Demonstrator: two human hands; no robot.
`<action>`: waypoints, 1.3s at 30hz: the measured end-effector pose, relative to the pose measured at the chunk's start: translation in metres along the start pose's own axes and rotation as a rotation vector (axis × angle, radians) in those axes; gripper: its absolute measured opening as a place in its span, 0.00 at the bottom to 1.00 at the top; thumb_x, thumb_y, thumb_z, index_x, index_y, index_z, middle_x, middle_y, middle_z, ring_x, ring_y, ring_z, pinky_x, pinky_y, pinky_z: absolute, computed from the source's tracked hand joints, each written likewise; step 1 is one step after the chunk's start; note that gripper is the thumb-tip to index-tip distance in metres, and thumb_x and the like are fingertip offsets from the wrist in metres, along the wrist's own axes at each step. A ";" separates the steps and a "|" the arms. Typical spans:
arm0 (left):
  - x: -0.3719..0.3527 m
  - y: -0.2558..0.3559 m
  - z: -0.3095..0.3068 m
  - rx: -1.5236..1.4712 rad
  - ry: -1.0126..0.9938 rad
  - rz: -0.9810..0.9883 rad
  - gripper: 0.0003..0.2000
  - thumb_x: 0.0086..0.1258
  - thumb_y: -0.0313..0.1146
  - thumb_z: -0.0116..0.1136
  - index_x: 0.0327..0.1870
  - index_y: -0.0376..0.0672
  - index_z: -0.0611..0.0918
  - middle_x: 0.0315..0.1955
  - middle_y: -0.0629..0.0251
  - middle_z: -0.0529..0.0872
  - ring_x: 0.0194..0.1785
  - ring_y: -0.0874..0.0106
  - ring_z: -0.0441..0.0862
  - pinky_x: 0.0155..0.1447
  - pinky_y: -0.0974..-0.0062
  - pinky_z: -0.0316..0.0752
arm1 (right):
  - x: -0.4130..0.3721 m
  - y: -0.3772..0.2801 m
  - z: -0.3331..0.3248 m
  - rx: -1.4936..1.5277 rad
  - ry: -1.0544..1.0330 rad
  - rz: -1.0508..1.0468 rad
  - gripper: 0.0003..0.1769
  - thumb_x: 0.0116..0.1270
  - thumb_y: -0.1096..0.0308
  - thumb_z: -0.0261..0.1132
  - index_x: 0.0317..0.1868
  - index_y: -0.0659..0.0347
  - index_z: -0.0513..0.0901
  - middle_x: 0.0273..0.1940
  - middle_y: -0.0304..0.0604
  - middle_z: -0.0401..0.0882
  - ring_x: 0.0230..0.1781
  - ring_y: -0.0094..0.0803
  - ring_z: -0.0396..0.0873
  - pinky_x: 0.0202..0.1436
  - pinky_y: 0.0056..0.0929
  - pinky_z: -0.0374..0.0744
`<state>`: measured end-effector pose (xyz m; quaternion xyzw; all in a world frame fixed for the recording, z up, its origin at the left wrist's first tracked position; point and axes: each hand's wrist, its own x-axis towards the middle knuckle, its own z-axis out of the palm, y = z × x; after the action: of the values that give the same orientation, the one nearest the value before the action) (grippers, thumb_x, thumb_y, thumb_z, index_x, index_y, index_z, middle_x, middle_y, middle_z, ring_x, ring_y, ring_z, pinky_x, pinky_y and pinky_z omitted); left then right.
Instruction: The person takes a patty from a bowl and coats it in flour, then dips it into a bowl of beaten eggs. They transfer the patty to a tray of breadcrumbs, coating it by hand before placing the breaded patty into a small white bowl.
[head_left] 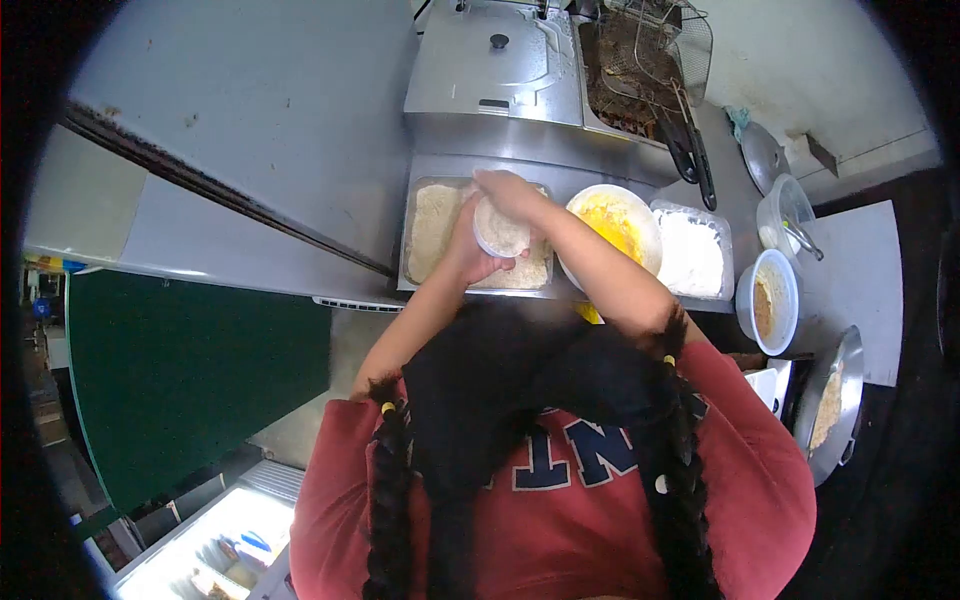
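My left hand [474,250] is wrapped round a small round tub [502,228] full of pale crumbs, its fingers under the near side. Over the tub's far rim lies my right hand [512,194], fingers together and bent; what they hold, if anything, is hidden. Both hands are above a metal tray [408,245] of light breadcrumbs [434,222]. Right of the tray, partly behind my right forearm, stands a white bowl [648,222] with yellow batter-like liquid [610,222]. Beside it is a metal tray of white powder [690,252], flour-like in look.
Behind the trays stands a lidded metal fryer [490,70], with wire baskets [650,55] to its right. Plastic tubs [768,302] and a large metal bowl [848,400] of crumbs stand at right. A tall grey panel [260,120] borders the left.
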<state>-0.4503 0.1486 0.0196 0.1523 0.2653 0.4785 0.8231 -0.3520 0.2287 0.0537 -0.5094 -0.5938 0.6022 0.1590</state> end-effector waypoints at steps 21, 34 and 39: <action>0.002 -0.008 -0.011 -0.020 0.008 -0.101 0.34 0.74 0.67 0.33 0.58 0.45 0.78 0.41 0.60 0.87 0.31 0.56 0.87 0.21 0.71 0.80 | 0.013 0.037 -0.002 -0.459 0.149 -0.176 0.31 0.76 0.48 0.45 0.52 0.71 0.81 0.55 0.69 0.77 0.54 0.62 0.78 0.58 0.52 0.74; 0.001 -0.017 -0.008 -0.181 -0.100 -0.109 0.44 0.68 0.77 0.28 0.66 0.47 0.74 0.51 0.56 0.85 0.43 0.52 0.87 0.37 0.61 0.85 | 0.014 0.059 -0.005 -0.488 0.270 -0.341 0.33 0.74 0.45 0.48 0.40 0.71 0.85 0.41 0.68 0.82 0.46 0.63 0.81 0.54 0.53 0.76; 0.012 -0.018 -0.049 -0.187 -0.524 -0.274 0.46 0.64 0.80 0.27 0.67 0.48 0.72 0.55 0.55 0.82 0.47 0.53 0.85 0.39 0.57 0.84 | -0.009 0.026 0.000 -0.612 0.181 -0.322 0.27 0.76 0.53 0.47 0.46 0.68 0.84 0.47 0.65 0.83 0.49 0.63 0.80 0.56 0.51 0.75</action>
<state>-0.4612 0.1495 -0.0326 0.1567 0.0168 0.3298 0.9308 -0.3377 0.2149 0.0349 -0.4845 -0.8028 0.3164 0.1440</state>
